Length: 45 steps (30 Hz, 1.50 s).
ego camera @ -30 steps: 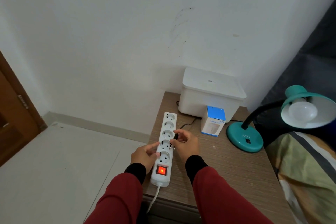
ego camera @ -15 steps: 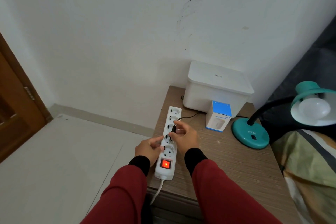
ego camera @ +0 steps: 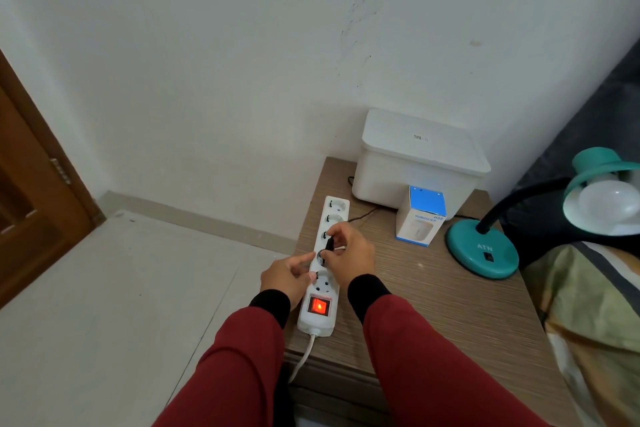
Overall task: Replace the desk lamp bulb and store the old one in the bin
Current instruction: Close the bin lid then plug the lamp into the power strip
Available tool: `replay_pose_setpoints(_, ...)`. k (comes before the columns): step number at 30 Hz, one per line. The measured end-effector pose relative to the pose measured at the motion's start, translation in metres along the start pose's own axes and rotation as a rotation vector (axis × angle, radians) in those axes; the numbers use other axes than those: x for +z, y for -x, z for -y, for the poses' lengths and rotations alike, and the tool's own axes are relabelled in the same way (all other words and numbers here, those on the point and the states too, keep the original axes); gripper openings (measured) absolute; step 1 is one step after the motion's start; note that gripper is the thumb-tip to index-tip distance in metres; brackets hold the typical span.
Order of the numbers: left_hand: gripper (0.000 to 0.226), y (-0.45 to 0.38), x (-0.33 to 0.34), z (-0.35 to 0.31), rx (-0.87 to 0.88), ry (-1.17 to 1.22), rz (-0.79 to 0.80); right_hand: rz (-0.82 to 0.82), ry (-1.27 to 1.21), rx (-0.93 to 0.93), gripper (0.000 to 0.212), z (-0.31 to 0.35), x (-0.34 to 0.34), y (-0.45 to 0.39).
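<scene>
Head view looks down at a brown bench (ego camera: 433,305) beside a white wall. At the back edge of the bench sits a white bin (ego camera: 415,166) with its lid on, so what is inside cannot be seen. Just in front of the bin stands a small blue and white box (ego camera: 420,217), closed too. Near the right edge stands a green desk lamp (ego camera: 485,253). Its black neck bends up to a green shade past the right edge, and a white bulb (ego camera: 607,203) sits in the shade.

A long white power strip (ego camera: 323,267) lies along the left edge of the bench. Its red switch glows at the near end. The left hand (ego camera: 289,276) rests on the side of the strip, fingers curled, with the thumb and first finger on it. The right hand (ego camera: 349,255) pinches a small black plug (ego camera: 329,244) over one of the middle holes. A thin black cord (ego camera: 362,215) runs from the plug toward the bin. Red sleeves with black cuffs cover both arms.
</scene>
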<state>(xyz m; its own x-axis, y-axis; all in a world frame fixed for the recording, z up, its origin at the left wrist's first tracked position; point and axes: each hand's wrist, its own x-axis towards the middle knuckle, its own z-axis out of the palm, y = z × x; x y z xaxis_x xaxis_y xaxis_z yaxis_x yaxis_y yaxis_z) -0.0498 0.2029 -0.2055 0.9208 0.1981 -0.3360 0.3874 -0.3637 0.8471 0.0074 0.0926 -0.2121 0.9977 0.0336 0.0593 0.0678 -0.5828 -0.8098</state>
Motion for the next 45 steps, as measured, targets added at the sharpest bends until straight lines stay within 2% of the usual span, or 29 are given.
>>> replay_pose_setpoints(9, 0.041, -0.002, 0.001, 0.002, -0.006, 0.012, -0.001, -0.002, 0.077, -0.02, 0.019, -0.006, -0.002, 0.001)
replay_pose_setpoints(22, 0.041, -0.006, 0.002, 0.004, -0.007, 0.013, -0.008, -0.024, 0.156, -0.078, 0.018, -0.015, 0.003, 0.01)
replay_pose_setpoints(28, 0.042, -0.003, 0.003, 0.0, -0.004, -0.046, -0.029, 0.126, 0.307, -0.076, 0.029, -0.009, -0.005, 0.004)
replay_pose_setpoints(33, 0.041, -0.001, 0.001, -0.014, 0.016, -0.276, -0.011, 0.348, 0.467, -0.095, 0.063, 0.006, -0.025, -0.002)
replay_pose_setpoints(36, 0.035, -0.003, 0.0, -0.025, 0.014, -0.458, -0.001, 0.38, 0.486, -0.092, 0.073, 0.018, -0.037, -0.004)
replay_pose_setpoints(38, 0.032, -0.005, -0.001, -0.033, 0.012, -0.567, -0.014, 0.387, 0.517, -0.051, 0.071, 0.025, -0.046, -0.006)
replay_pose_setpoints(42, 0.033, -0.007, -0.006, -0.053, 0.024, -0.751, -0.031, 0.477, 0.807, 0.01, 0.044, 0.041, -0.065, -0.012)
replay_pose_setpoints(45, 0.035, -0.007, -0.007, -0.071, 0.037, -0.838, -0.038, 0.491, 0.854, 0.058, 0.035, 0.047, -0.079, -0.016)
